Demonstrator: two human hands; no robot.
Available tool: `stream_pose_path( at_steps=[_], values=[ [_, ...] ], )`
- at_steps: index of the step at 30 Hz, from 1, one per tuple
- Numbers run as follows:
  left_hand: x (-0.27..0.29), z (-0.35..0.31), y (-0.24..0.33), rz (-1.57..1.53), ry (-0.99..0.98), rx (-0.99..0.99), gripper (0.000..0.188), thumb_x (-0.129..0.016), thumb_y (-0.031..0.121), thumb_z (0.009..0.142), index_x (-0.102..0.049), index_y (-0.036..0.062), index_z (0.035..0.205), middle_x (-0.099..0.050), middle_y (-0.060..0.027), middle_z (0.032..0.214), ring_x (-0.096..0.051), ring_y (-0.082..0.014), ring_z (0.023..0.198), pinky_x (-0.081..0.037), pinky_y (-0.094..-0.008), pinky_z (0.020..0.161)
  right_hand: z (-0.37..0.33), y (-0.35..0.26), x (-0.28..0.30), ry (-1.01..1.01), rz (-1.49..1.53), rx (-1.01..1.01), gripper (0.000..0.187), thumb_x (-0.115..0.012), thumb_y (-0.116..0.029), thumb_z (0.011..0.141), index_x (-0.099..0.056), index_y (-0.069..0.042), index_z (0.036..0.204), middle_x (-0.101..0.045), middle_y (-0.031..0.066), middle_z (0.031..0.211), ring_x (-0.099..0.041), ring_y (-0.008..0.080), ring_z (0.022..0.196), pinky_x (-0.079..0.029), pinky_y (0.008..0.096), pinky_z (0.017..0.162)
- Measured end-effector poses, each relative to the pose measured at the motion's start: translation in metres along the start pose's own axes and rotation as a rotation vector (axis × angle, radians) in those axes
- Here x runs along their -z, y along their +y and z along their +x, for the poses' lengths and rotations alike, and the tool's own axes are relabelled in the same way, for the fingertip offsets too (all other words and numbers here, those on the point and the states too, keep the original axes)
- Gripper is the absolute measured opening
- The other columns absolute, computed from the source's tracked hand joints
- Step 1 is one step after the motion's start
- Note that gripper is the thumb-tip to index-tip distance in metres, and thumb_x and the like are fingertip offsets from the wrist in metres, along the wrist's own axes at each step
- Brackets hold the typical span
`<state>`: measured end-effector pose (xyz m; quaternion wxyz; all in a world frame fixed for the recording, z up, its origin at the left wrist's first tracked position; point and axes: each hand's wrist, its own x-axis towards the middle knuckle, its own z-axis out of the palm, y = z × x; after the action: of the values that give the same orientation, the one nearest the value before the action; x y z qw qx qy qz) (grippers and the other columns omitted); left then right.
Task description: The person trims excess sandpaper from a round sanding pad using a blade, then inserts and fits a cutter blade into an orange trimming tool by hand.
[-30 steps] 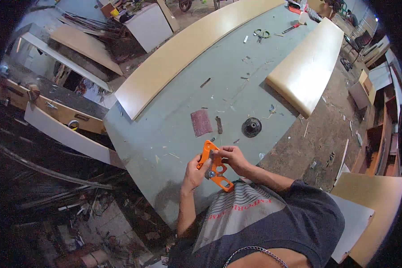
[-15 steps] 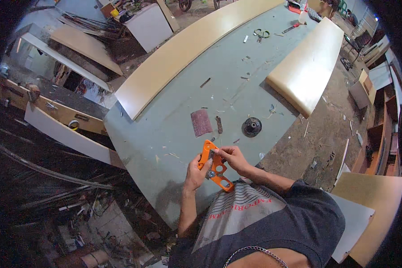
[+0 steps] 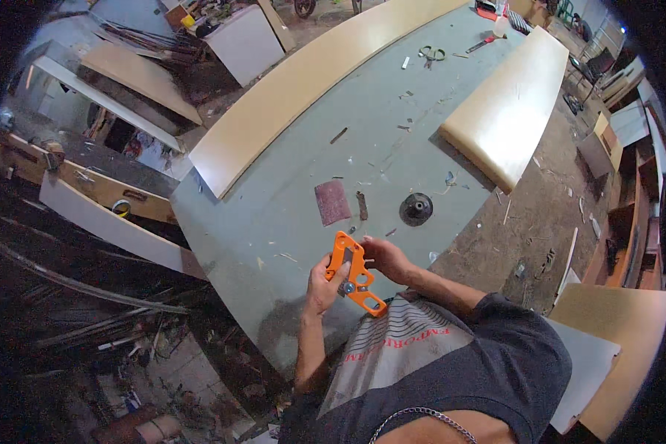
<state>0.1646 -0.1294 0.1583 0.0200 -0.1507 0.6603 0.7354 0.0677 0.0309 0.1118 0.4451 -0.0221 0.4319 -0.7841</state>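
Observation:
An orange hand tool (image 3: 357,275) with a dark strip, a round hole and a metal knob is tilted just in front of my shirt. My left hand (image 3: 323,287) is closed around its left side, the thumb lying across it near the knob. Beside the tool's upper right edge is my right hand (image 3: 390,260), its thumb and fingers apart and partly bent. I see nothing held in it, though its palm side is partly hidden. A piece of dark red sandpaper (image 3: 334,203) and a narrow brown strip (image 3: 362,206) lie just beyond the hands.
On the grey-green table (image 3: 288,214), a black round disc (image 3: 416,209) sits right of the sandpaper. A long cream panel (image 3: 274,111) runs along the left edge; a shorter panel (image 3: 507,111) overhangs the right. Green-handled scissors (image 3: 431,54) and scattered scraps lie farther off.
My right hand has come off the tool's upper part and shifted slightly right, its fingertips parting. My left hand keeps hold of the tool almost in place.

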Motion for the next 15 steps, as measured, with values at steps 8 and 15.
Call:
stream_pose_path(
  at_steps=[8,15],
  values=[
    [0.015,-0.006,-0.013,-0.033,-0.015,-0.005,0.029,-0.059,0.015,0.095,-0.055,-0.0011,0.119,-0.063,-0.0043,0.104,-0.059,-0.0112,0.097,-0.047,-0.0280,0.088,0.032,0.017,0.062,0.105,-0.299,0.099,0.034,-0.050,-0.030,0.098,-0.065,-0.001,0.103,-0.067,0.0079,0.086,-0.060,0.0150,0.069,-0.050,0.0319,0.064],
    [0.025,-0.029,-0.044,-0.126,0.146,0.027,0.032,-0.058,0.013,0.095,-0.054,-0.0008,0.123,-0.063,-0.0046,0.109,-0.059,-0.0119,0.097,-0.045,-0.0268,0.089,0.048,0.018,0.094,0.383,-0.956,0.305,0.022,-0.063,-0.017,0.087,-0.067,0.000,0.099,-0.071,0.0150,0.091,-0.069,0.0226,0.080,-0.053,0.0337,0.075]
  ],
)
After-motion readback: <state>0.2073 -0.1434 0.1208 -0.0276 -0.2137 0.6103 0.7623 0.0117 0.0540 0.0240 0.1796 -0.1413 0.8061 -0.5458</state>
